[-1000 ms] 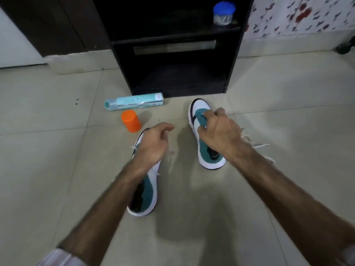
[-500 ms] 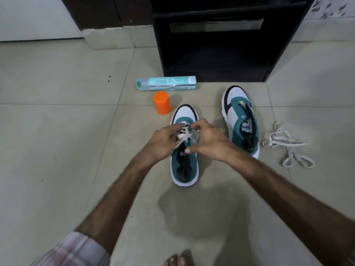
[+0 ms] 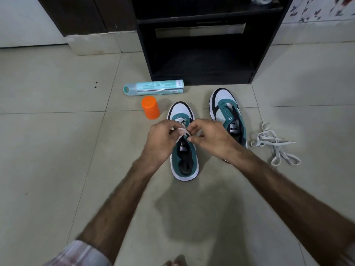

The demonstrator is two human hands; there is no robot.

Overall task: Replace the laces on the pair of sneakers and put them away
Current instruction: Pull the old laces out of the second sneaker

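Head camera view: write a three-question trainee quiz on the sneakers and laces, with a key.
1. True or false: both hands, left hand and right hand, pinch the lace on the near sneaker.
2. Where does the loose lace lie?
A. inside the black cabinet
B. on the floor, right of the far sneaker
C. on the orange cap
3. Fill in: the tube lies on its ____ in front of the cabinet.

Key: 1 true; 2 B; 3 side.
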